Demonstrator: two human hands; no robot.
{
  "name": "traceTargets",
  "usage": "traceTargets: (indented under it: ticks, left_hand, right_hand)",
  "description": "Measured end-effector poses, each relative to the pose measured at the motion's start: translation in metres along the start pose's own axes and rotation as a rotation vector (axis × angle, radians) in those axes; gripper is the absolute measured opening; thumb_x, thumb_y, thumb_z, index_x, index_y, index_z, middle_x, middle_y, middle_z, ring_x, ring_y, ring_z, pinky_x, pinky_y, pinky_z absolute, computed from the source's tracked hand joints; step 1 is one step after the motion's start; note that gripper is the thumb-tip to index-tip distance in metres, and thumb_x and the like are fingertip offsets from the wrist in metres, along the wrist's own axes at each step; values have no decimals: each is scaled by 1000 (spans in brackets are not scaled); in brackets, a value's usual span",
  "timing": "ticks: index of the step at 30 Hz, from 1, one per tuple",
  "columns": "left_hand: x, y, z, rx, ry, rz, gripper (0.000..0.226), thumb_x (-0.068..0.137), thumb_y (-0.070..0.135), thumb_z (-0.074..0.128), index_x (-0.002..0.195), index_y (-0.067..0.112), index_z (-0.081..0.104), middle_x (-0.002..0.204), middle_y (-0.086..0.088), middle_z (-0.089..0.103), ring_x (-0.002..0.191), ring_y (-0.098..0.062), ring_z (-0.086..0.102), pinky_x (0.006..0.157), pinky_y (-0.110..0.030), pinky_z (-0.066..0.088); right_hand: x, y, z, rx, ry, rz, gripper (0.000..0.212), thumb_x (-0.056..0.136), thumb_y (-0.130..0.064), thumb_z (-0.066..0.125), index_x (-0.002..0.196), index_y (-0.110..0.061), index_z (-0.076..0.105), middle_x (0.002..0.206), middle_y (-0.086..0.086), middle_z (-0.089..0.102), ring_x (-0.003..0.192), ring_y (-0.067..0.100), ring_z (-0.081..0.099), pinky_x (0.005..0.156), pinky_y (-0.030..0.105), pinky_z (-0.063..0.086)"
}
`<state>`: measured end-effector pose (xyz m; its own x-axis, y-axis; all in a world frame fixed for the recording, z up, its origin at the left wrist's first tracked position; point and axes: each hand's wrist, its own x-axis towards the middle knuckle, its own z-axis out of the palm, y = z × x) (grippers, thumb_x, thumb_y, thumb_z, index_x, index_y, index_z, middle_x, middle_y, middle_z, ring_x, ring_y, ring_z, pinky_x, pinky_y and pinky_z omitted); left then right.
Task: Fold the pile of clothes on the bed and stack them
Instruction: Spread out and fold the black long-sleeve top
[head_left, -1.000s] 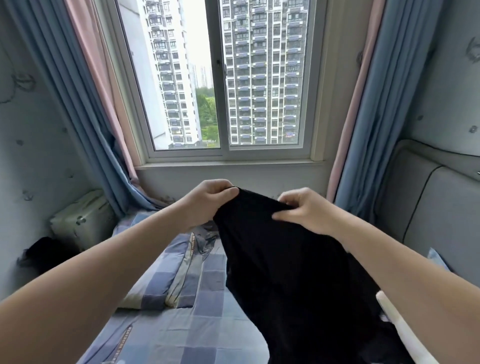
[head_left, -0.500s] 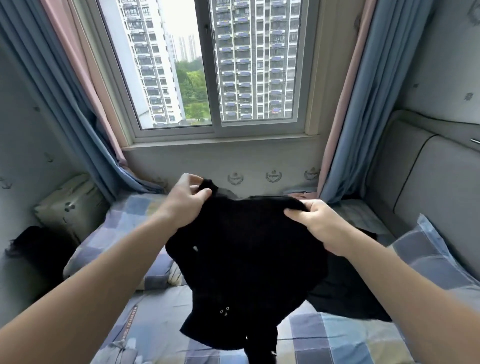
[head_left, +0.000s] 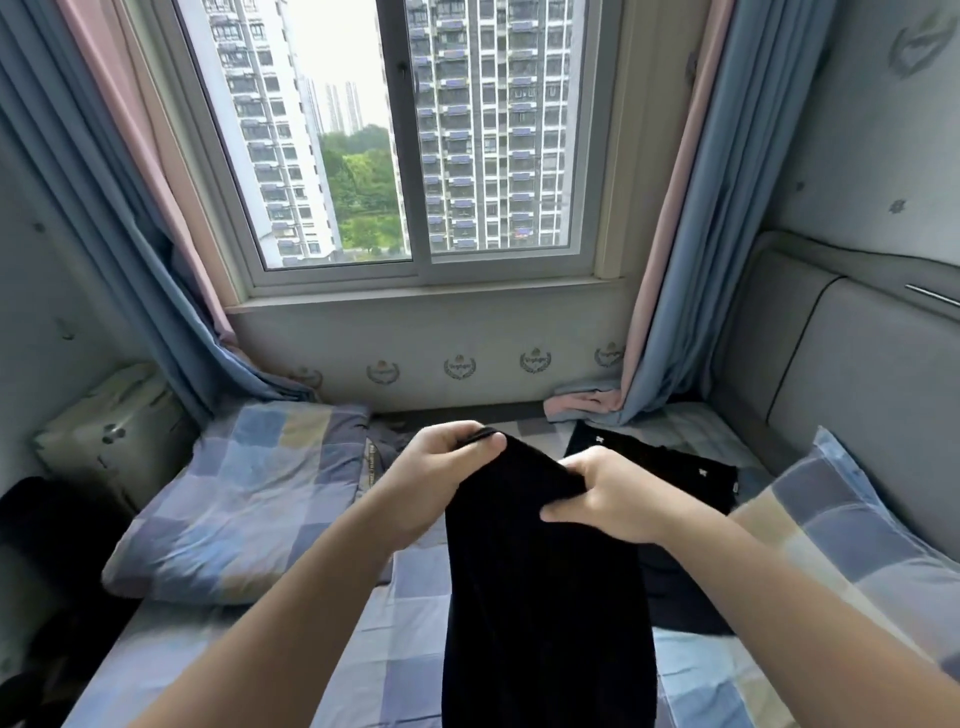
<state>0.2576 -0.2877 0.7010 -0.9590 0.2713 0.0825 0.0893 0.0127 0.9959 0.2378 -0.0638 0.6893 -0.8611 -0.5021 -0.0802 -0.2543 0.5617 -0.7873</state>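
You hold a black garment (head_left: 545, 597) up in front of you with both hands, over the middle of the bed (head_left: 405, 618). Your left hand (head_left: 444, 467) grips its top edge, thumb on the near side and fingers curled over the far side. Your right hand (head_left: 618, 493) pinches the same edge just beside it, thumb pressed into the cloth and fingers bunching the fabric under the palm. The two hands are close together but not touching. From them the garment hangs down in one long, narrow drape that runs out of the bottom of the view, so you cannot tell whether its lower end touches the checked sheet. Beyond your right hand a second black piece (head_left: 670, 462) with small white marks lies flat on the bed, near the foot of the right curtain (head_left: 670, 291). More dark cloth (head_left: 680, 597) lies on the sheet just right of the hanging garment, partly hidden by your right forearm. A checked pillow (head_left: 234, 509) lies at the left of the bed and another (head_left: 841, 535) at the right, against the grey padded headboard (head_left: 857, 395). Behind your left hand a crumpled grey cloth (head_left: 384, 444) sits between the left pillow and the wall under the window (head_left: 415, 156).
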Motion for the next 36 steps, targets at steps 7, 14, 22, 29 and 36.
traceTargets:
  ticks: [7, 14, 22, 29, 36]
  left_hand:
    - [9, 1, -36, -156, 399, 24, 20, 102, 17, 58, 88, 6, 67, 78, -7, 64, 74, -20, 62, 71, -32, 52]
    - [8, -45, -46, 48, 553, -55, 15, 104, 14, 52, 113, 17, 64, 112, -1, 70, 104, -15, 63, 95, -31, 51]
    - [-51, -72, 16, 326, -33, -75, 36, 74, 46, 78, 103, 28, 67, 98, 11, 72, 95, -5, 69, 87, -32, 57]
    - [-52, -115, 13, 461, 200, -76, 16, 95, 20, 67, 81, 20, 58, 64, 11, 54, 60, -10, 49, 59, -27, 37]
    - [-50, -109, -32, 476, 133, -135, 21, 93, 31, 65, 77, 19, 60, 60, 3, 47, 54, -21, 42, 55, -39, 33]
  right_hand:
    - [-10, 51, 28, 47, 204, 142, 19, 96, -19, 64, 82, -31, 69, 80, -7, 70, 78, 9, 65, 81, 44, 53]
    - [-7, 11, 47, 359, 372, 179, 26, 104, -22, 53, 93, -13, 74, 86, 11, 76, 80, 21, 72, 77, 38, 58]
    - [-1, -24, 60, 754, 392, 252, 21, 104, -5, 42, 96, -8, 61, 76, 13, 65, 57, 19, 66, 47, 28, 52]
    - [-4, -20, 47, 1005, 598, 270, 15, 103, -8, 46, 92, -16, 52, 58, 3, 61, 50, 15, 63, 48, 22, 51]
    - [-5, 17, 32, 1237, 796, 350, 18, 103, -9, 48, 86, -11, 54, 64, 7, 65, 53, 13, 70, 49, 20, 53]
